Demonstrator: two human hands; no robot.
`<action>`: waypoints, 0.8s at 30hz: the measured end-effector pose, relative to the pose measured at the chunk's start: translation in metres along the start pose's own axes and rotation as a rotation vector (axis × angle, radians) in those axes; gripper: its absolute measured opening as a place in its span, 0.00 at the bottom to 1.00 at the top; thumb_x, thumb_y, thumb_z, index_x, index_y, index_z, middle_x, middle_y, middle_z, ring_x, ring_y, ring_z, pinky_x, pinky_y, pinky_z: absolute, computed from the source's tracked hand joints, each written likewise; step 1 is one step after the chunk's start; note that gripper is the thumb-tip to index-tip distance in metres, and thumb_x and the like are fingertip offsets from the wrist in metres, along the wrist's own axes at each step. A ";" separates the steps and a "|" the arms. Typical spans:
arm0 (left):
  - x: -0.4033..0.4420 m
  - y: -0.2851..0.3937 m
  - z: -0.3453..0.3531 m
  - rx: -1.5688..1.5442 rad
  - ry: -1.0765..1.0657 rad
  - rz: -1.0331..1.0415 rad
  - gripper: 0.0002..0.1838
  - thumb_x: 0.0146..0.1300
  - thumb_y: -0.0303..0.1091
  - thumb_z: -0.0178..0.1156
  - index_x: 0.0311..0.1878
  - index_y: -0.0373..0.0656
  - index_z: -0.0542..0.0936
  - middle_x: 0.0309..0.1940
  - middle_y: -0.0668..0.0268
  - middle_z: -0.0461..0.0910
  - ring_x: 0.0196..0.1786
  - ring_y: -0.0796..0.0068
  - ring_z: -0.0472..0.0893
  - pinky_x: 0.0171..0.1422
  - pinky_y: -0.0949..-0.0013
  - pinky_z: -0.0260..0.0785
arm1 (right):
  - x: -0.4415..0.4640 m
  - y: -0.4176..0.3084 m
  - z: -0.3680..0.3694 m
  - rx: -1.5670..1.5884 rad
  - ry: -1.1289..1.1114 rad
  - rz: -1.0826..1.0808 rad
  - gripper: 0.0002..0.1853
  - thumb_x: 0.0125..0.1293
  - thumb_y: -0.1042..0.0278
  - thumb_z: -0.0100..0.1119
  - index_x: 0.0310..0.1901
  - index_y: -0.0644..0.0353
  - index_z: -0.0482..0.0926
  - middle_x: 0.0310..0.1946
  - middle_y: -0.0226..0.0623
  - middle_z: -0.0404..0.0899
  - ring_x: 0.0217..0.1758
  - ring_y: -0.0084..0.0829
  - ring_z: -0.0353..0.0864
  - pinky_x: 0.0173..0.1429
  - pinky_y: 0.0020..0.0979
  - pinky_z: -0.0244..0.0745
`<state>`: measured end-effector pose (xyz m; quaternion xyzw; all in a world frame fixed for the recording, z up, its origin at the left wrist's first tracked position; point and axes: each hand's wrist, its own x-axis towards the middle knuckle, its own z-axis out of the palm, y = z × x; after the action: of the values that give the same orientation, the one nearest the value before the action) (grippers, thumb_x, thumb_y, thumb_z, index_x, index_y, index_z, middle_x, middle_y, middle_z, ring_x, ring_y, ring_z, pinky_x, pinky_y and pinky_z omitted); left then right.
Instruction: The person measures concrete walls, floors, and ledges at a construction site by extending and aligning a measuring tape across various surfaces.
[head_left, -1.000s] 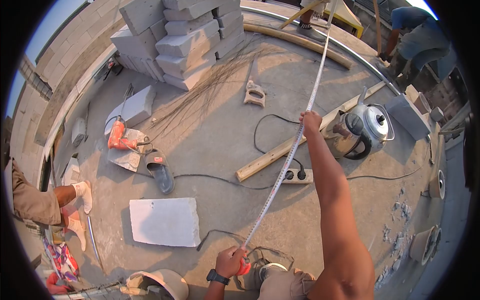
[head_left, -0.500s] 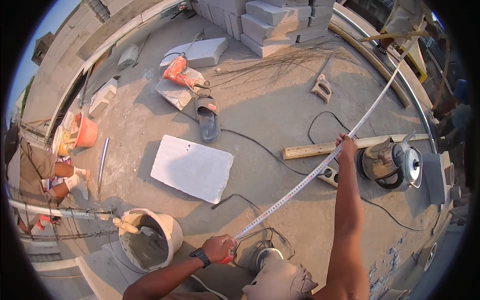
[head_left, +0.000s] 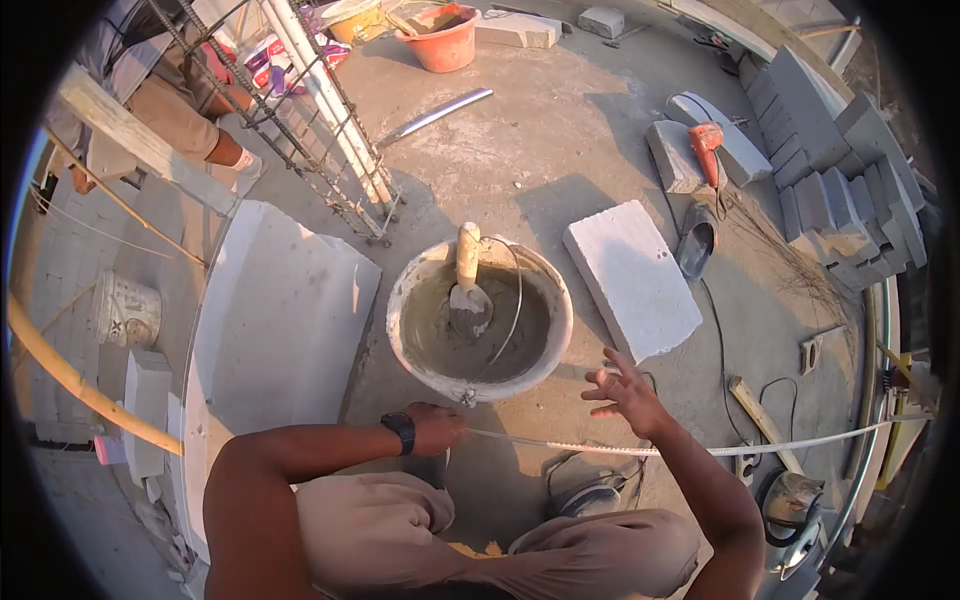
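Note:
A white measuring tape (head_left: 700,450) runs from my left hand to the right edge of the floor. My left hand (head_left: 436,429), with a dark watch on the wrist, is closed at the tape's near end, just below a bucket; the tape's case is hidden. My right hand (head_left: 628,398) is raised just above the tape, fingers spread, holding nothing. The bucket (head_left: 397,340) contains grey mortar and a trowel (head_left: 467,258) with a wooden handle. To its right lies a pale block (head_left: 635,280).
A rebar column (head_left: 330,120) with pipes stands at upper left, beside a seated person's leg (head_left: 225,150). A large block (head_left: 285,320) is left of the bucket. At right are a red drill (head_left: 706,150), stacked blocks (head_left: 835,210), a plank (head_left: 765,425) and a kettle (head_left: 792,500).
The view has swung left, bringing the bucket to the centre. My right hand has let go of the tape and opened. My left hand is now by the bucket.

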<state>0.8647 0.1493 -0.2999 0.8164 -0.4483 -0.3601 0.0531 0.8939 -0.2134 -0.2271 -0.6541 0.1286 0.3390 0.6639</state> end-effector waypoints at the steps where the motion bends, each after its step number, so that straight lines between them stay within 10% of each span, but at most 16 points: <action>1: -0.012 -0.007 -0.006 0.046 0.006 -0.073 0.12 0.68 0.42 0.49 0.44 0.48 0.78 0.44 0.60 0.79 0.46 0.56 0.82 0.52 0.55 0.74 | 0.017 0.007 0.027 0.150 -0.182 0.191 0.55 0.64 0.35 0.56 0.74 0.62 0.34 0.67 0.68 0.57 0.61 0.49 0.74 0.56 0.39 0.77; 6: -0.035 -0.084 0.023 -0.071 0.371 -0.505 0.17 0.71 0.46 0.45 0.51 0.51 0.79 0.47 0.60 0.81 0.47 0.56 0.81 0.53 0.53 0.73 | 0.086 0.010 0.097 0.594 -0.025 0.178 0.21 0.69 0.68 0.51 0.55 0.74 0.61 0.55 0.53 0.69 0.58 0.48 0.74 0.64 0.49 0.74; 10: -0.048 -0.113 0.005 -0.127 0.336 -0.657 0.19 0.70 0.50 0.47 0.46 0.49 0.81 0.47 0.59 0.81 0.48 0.54 0.81 0.52 0.53 0.74 | 0.110 0.010 0.081 0.742 0.144 0.064 0.11 0.63 0.76 0.44 0.46 0.69 0.65 0.43 0.43 0.70 0.48 0.45 0.77 0.58 0.51 0.78; 15: -0.042 -0.128 -0.003 -0.115 0.418 -0.652 0.16 0.69 0.49 0.49 0.45 0.51 0.81 0.41 0.58 0.82 0.45 0.55 0.82 0.49 0.52 0.74 | 0.176 -0.032 0.048 0.577 0.199 -0.158 0.11 0.64 0.73 0.45 0.46 0.69 0.64 0.46 0.44 0.70 0.49 0.44 0.77 0.57 0.51 0.78; 20: -0.036 -0.159 -0.025 -0.027 0.542 -0.724 0.15 0.69 0.48 0.50 0.41 0.50 0.82 0.39 0.60 0.82 0.42 0.55 0.82 0.46 0.52 0.74 | 0.231 -0.077 0.073 0.641 0.238 -0.210 0.37 0.69 0.43 0.51 0.65 0.70 0.58 0.56 0.55 0.68 0.57 0.49 0.76 0.63 0.46 0.72; 21: -0.035 -0.159 -0.032 0.014 0.596 -0.739 0.15 0.69 0.47 0.50 0.40 0.50 0.82 0.38 0.62 0.81 0.41 0.54 0.82 0.46 0.53 0.74 | 0.220 -0.066 0.097 0.449 0.229 -0.260 0.52 0.65 0.30 0.49 0.72 0.70 0.46 0.62 0.62 0.64 0.60 0.50 0.74 0.65 0.44 0.68; 24: -0.027 -0.163 -0.049 0.014 0.631 -0.769 0.15 0.68 0.47 0.51 0.38 0.49 0.82 0.38 0.61 0.81 0.40 0.54 0.82 0.44 0.53 0.74 | 0.187 -0.009 0.142 -0.593 0.009 -0.254 0.41 0.67 0.38 0.50 0.70 0.64 0.58 0.54 0.55 0.76 0.57 0.47 0.77 0.60 0.43 0.70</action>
<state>0.9998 0.2546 -0.3162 0.9921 -0.0795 -0.0861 0.0439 0.9985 -0.0241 -0.3188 -0.8315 -0.0554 0.2732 0.4806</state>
